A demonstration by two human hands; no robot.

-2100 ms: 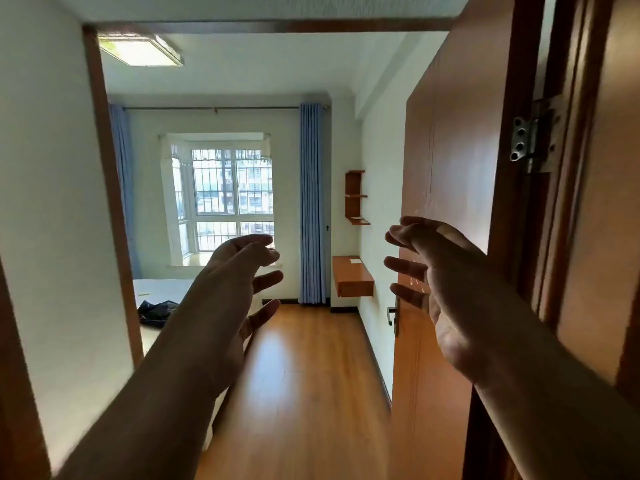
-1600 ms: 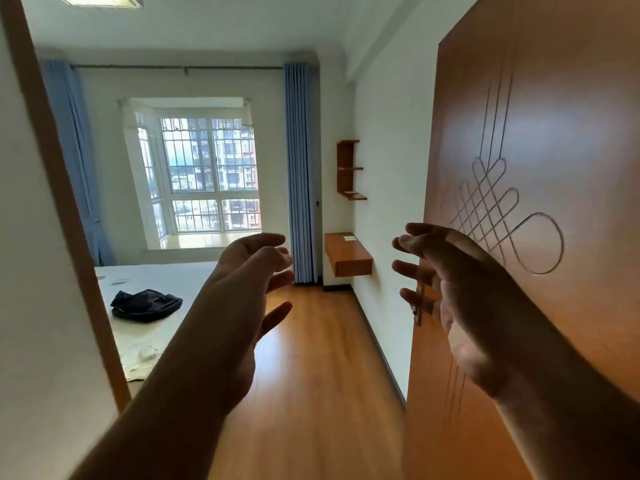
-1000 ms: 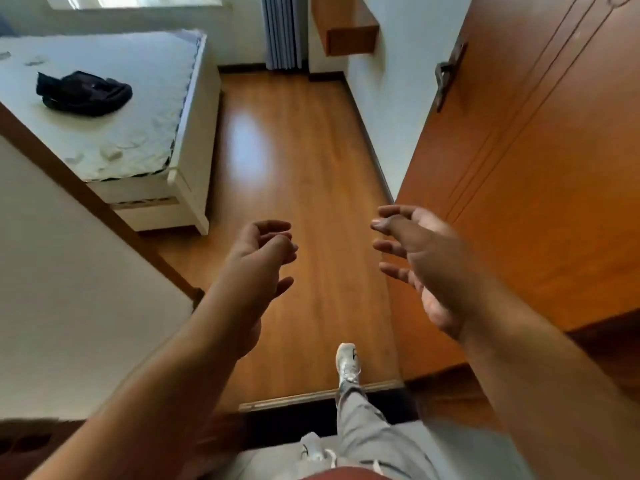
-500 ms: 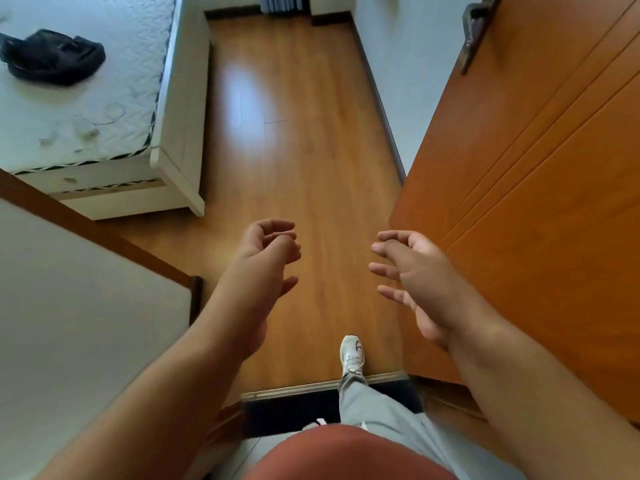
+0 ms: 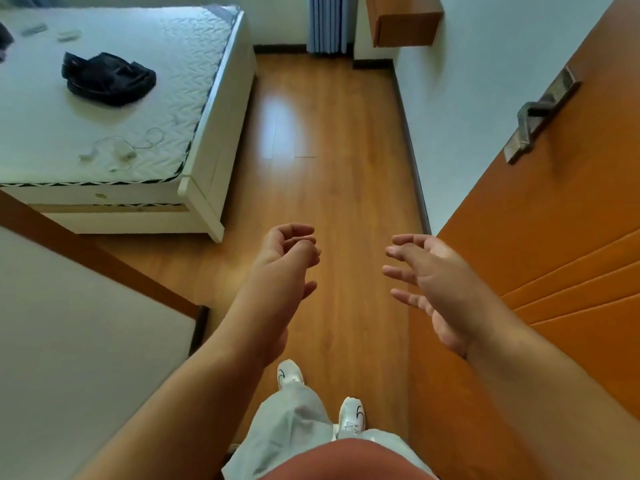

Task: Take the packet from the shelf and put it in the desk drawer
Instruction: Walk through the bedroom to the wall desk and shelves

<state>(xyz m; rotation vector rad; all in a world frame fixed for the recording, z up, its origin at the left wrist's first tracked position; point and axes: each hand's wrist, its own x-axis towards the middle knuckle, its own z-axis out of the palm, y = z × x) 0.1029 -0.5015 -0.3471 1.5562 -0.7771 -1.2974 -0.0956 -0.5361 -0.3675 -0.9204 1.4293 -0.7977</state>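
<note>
Packet not in view; left hand (image 5: 284, 258) loosely curled, right hand (image 5: 436, 278) spread, both grips empty; judged light, soft, crushable, so pinch an edge gently.

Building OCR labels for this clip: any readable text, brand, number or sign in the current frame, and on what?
None readable.
White sneakers: a dark curved mark on each, no letters.
Small items on the mattress: too small and blurred to read.
Black bag, wooden door, door handle, wall-mounted desk: no text visible.
Left hand and right hand: empty.
</note>
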